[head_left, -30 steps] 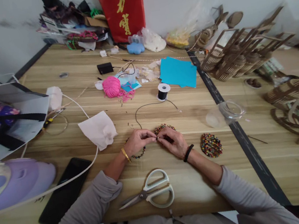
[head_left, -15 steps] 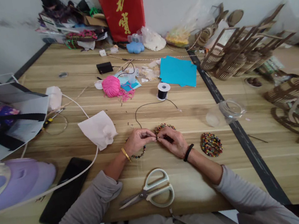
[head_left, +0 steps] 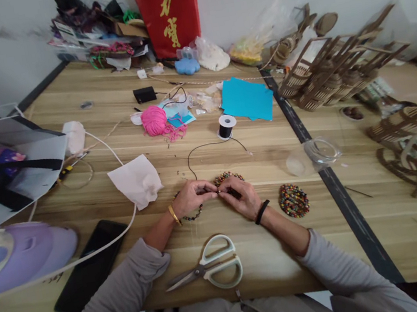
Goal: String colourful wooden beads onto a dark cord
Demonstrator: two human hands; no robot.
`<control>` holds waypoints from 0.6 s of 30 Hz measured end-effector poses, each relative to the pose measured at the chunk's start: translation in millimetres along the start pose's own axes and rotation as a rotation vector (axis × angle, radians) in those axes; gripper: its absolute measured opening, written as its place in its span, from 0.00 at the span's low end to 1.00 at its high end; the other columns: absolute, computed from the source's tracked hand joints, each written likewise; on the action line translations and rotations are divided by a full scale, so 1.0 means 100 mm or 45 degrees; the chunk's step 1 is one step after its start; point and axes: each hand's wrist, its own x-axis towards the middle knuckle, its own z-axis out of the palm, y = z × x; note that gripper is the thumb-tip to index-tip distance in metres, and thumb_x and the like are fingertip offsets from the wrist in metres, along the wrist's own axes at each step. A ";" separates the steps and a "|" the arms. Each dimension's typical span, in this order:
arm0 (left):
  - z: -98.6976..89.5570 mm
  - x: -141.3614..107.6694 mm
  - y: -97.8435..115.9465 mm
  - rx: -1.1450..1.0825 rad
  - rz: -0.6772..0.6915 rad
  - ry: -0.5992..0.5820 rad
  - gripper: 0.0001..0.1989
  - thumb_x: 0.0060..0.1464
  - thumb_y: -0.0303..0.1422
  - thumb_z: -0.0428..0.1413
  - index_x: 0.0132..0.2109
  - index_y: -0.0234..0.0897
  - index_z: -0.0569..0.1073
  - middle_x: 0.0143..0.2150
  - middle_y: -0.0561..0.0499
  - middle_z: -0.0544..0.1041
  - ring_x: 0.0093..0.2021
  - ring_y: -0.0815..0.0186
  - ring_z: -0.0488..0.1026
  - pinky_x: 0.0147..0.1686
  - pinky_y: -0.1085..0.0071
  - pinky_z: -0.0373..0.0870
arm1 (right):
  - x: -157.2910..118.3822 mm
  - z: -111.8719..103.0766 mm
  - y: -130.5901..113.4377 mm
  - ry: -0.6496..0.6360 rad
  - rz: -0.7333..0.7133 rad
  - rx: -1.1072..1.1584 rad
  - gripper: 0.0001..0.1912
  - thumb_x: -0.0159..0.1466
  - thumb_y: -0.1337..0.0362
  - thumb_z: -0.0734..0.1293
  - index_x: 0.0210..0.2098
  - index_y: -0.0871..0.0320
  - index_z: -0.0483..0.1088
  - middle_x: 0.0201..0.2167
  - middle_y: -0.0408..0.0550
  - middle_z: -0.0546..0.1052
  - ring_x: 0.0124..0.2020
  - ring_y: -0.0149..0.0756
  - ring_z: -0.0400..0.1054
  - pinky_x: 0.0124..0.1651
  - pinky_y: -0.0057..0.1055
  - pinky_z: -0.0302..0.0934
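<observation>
Over the middle of the table my left hand (head_left: 192,198) is closed in a pinch on a black cord (head_left: 191,165) that curves up towards a spool (head_left: 226,127). Its fingertips meet those of my right hand (head_left: 243,198), which pinches what looks like a small bead; the fingers mostly cover it. A string of dark beads (head_left: 194,216) lies partly under my left hand. Behind my right fingers sits a coil of multicoloured beads (head_left: 228,176), partly hidden. Another multicoloured bead coil (head_left: 294,200) rests to the right of my right wrist.
Scissors (head_left: 211,270) lie partly spread near the front edge. To the left are a black phone (head_left: 91,266), a white cable and crumpled paper (head_left: 137,183). Pink yarn (head_left: 154,121), blue sheets (head_left: 247,99) and a clear container (head_left: 322,153) are further off. Wooden models (head_left: 334,81) stand at right.
The view has shifted very slightly. Both hands keep their fingertips together in nearly the same place, with only small finger movement.
</observation>
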 end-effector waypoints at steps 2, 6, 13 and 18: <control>-0.01 0.00 0.01 0.012 0.004 -0.016 0.12 0.47 0.34 0.61 0.38 0.30 0.77 0.35 0.46 0.80 0.33 0.68 0.74 0.38 0.72 0.71 | 0.00 0.00 0.00 -0.003 0.002 -0.002 0.03 0.65 0.66 0.62 0.34 0.57 0.68 0.30 0.48 0.72 0.34 0.35 0.66 0.38 0.33 0.62; -0.04 0.00 0.01 0.136 0.048 -0.019 0.11 0.50 0.34 0.58 0.38 0.30 0.78 0.34 0.47 0.80 0.32 0.69 0.73 0.34 0.75 0.69 | 0.01 -0.01 -0.01 -0.001 0.007 -0.004 0.05 0.65 0.65 0.62 0.34 0.57 0.68 0.30 0.48 0.72 0.33 0.35 0.66 0.37 0.33 0.62; -0.05 0.00 0.00 0.273 0.123 -0.026 0.12 0.54 0.35 0.55 0.35 0.30 0.78 0.32 0.47 0.79 0.32 0.68 0.73 0.34 0.75 0.67 | 0.01 -0.01 -0.02 -0.001 0.007 -0.005 0.05 0.65 0.64 0.62 0.34 0.57 0.68 0.30 0.48 0.72 0.33 0.35 0.66 0.37 0.34 0.63; -0.04 0.00 0.01 0.247 0.111 -0.028 0.11 0.53 0.35 0.56 0.36 0.30 0.77 0.32 0.48 0.79 0.30 0.69 0.72 0.33 0.75 0.67 | 0.01 0.00 -0.01 -0.002 0.009 -0.009 0.05 0.65 0.64 0.62 0.34 0.57 0.68 0.30 0.48 0.72 0.33 0.35 0.66 0.37 0.33 0.63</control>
